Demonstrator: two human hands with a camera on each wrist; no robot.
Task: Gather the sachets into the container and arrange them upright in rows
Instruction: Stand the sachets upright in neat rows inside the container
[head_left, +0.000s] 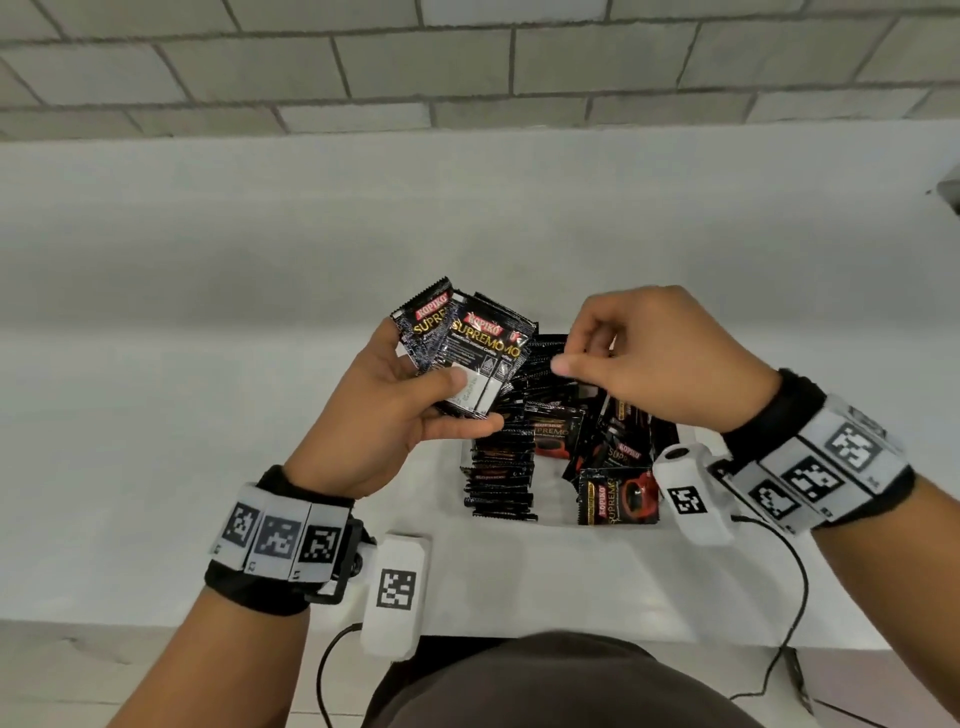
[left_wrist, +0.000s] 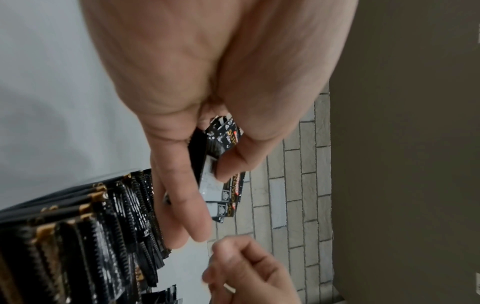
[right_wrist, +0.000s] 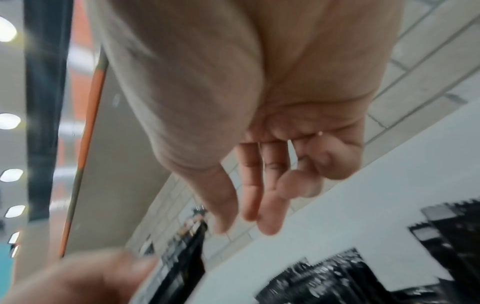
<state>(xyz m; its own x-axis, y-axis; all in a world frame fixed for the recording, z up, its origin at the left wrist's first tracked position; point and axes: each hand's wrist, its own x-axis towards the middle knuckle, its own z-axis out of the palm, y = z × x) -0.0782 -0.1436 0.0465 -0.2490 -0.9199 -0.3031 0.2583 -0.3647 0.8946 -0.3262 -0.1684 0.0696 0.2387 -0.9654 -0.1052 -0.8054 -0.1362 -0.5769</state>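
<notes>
At frame centre, the left hand pinches a fanned pair of glossy black foil coffee sachets above the white rectangular container. The right hand hovers just beside them, fingers loosely curled, holding nothing. Upright sachet rows fill the container's left side.

Readable print, head view:
- Two black sachets fanned in left hand: red band "KOPIKO", gold "SUPREMO" below. Rear one shows only "SUPRE". Small print under it illegible.
- Loose sachet in container, near right corner: "KOPIKO", "SUPREMO".
- Another sachet mid-container: "…PREMO".
- Wrist bands carry square coded markers, no legible text.
Left wrist view: held sachets show partial "SUP".
</notes>
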